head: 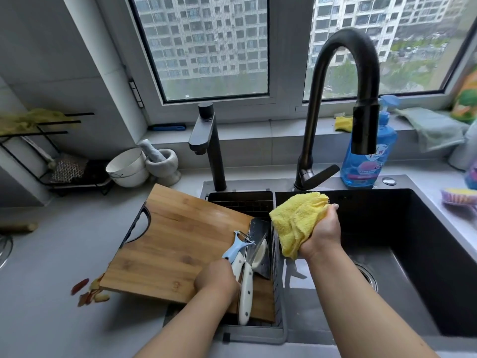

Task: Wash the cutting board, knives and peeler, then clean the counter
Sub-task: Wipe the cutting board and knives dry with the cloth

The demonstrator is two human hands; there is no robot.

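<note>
Nearest to me, my left hand (216,279) is closed around the handles of the knives (246,285) and the pale blue plastic peeler (236,248), pressing them on the low corner of the cutting board (178,244). The knife handles are white and smooth, with small dark rivets. The board is bamboo, with a grain of long strips and a dark handle cut in its left end; it lies tilted, partly on the grey worktop (51,254) and partly over the metal rack at the left of the sink (426,254). Red and yellow peels (90,291) lie on the worktop under the board's near corner.

My right hand (321,235) grips a fluffy yellow cloth (296,223) over the black sink basin.

Farther back stand a curved black tap (343,99) and a blue soap bottle (366,161); its label I cannot read. At the left are a white bowl (126,167) and a stone mortar (165,162).
</note>
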